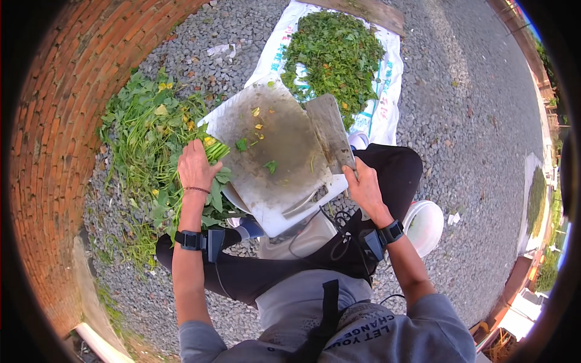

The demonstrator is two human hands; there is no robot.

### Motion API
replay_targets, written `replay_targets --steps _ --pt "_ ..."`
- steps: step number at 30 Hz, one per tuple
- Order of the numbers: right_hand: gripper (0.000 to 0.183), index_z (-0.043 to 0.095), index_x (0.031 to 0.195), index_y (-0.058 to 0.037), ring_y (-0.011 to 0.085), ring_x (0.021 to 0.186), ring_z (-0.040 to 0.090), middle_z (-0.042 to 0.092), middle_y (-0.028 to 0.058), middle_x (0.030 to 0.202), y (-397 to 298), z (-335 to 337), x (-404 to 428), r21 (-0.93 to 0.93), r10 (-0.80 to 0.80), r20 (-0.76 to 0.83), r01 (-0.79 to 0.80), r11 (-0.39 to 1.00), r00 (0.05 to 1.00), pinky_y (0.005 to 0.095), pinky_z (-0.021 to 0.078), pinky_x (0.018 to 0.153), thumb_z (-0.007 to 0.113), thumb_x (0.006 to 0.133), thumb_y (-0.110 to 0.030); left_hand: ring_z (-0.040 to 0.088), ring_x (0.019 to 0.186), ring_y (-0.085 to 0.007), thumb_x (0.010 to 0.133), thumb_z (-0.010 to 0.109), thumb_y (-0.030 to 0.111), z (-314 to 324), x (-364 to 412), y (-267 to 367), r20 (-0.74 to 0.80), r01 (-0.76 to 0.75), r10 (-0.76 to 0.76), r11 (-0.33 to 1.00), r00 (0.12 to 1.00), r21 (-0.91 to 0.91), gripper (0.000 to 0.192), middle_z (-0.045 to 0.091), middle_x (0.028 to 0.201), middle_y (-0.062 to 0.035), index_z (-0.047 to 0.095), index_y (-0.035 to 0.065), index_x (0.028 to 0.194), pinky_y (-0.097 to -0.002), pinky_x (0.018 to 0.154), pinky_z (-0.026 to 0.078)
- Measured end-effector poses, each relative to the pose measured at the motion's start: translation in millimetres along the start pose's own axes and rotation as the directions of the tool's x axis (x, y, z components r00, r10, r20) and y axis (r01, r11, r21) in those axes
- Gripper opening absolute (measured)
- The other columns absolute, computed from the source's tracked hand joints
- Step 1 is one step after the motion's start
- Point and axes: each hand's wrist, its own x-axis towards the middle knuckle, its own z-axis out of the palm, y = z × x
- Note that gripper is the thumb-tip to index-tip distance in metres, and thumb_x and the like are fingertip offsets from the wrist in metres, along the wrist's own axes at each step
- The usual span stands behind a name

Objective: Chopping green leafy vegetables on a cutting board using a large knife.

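My left hand (196, 165) grips a bunch of green stems (217, 149) at the left edge of a worn white cutting board (277, 145). The cut ends of the stems point right, over the board. In my right hand (364, 188) is the handle of a cleaver (330, 131), whose broad, stained blade lies along the board's right side. A few leaf scraps (270, 166) and yellow petals (256, 111) are scattered on the board. Beneath it, part of a white basin (236, 197) shows; the rest is hidden.
Uncut leafy vines (145, 131) lie heaped on gravel (454, 136) to the left, near a brick wall (50, 149). Chopped greens (333, 59) cover a white woven sack (390, 90) ahead, with a wooden plank (367, 11) at its far edge. A white bucket (426, 227) stands by my right knee.
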Motion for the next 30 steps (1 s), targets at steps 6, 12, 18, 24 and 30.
replay_targets --steps 6,12,18,24,30 --pt "0.020 0.053 0.088 0.0043 0.0438 0.066 0.055 0.057 0.0254 0.069 11 7 -9 -0.003 0.021 0.035 -0.021 1.000 0.999 0.0457 0.0415 0.057 0.053 0.085 -0.015 0.055 0.082 -0.0351 0.060 0.074 0.026 3 -14 -41 -0.020 0.220 -0.220 0.975 0.975 0.014 0.045 0.055 0.084 -0.0173 0.045 0.0000 0.084 -0.0428 0.069 0.047" --pt "0.019 0.053 0.088 0.0043 0.0422 0.064 0.054 0.056 0.0248 0.068 16 17 -13 0.062 0.027 0.057 -0.031 0.998 0.998 0.0434 0.0412 0.057 0.053 0.085 -0.014 0.055 0.082 -0.0356 0.062 0.074 0.027 -9 -31 -78 -0.125 0.266 -0.260 0.963 0.958 0.035 0.045 0.055 0.085 -0.0180 0.045 0.0001 0.084 -0.0439 0.068 0.047" --pt "0.019 0.054 0.089 0.0041 0.0413 0.065 0.055 0.057 0.0245 0.070 9 16 -15 0.090 0.051 0.057 -0.056 0.994 0.997 0.0423 0.0417 0.058 0.053 0.085 -0.014 0.055 0.082 -0.0363 0.066 0.071 0.030 -66 -25 -126 -0.254 0.439 -0.405 0.893 0.878 0.096 0.046 0.055 0.084 -0.0189 0.045 -0.0011 0.087 -0.0447 0.068 0.045" --pt "0.019 0.054 0.089 0.0039 0.0385 0.062 0.055 0.057 0.0228 0.068 12 17 -20 0.100 0.022 0.028 -0.025 0.995 0.999 0.0411 0.0417 0.058 0.052 0.086 -0.015 0.053 0.086 -0.0359 0.065 0.072 0.027 -127 -22 -116 -0.420 0.381 -0.275 0.905 0.865 0.191 0.047 0.054 0.088 -0.0171 0.045 -0.0014 0.091 -0.0443 0.071 0.044" --pt "0.017 0.054 0.088 0.0025 0.0349 0.055 0.053 0.055 0.0195 0.062 5 16 -20 0.089 0.044 0.049 -0.048 0.995 0.998 0.0385 0.0411 0.053 0.052 0.086 -0.014 0.050 0.085 -0.0328 0.058 0.077 0.018 -117 10 -13 -0.391 0.103 -0.039 0.984 0.920 0.146 0.050 0.051 0.089 -0.0136 0.045 0.0014 0.092 -0.0405 0.073 0.042"
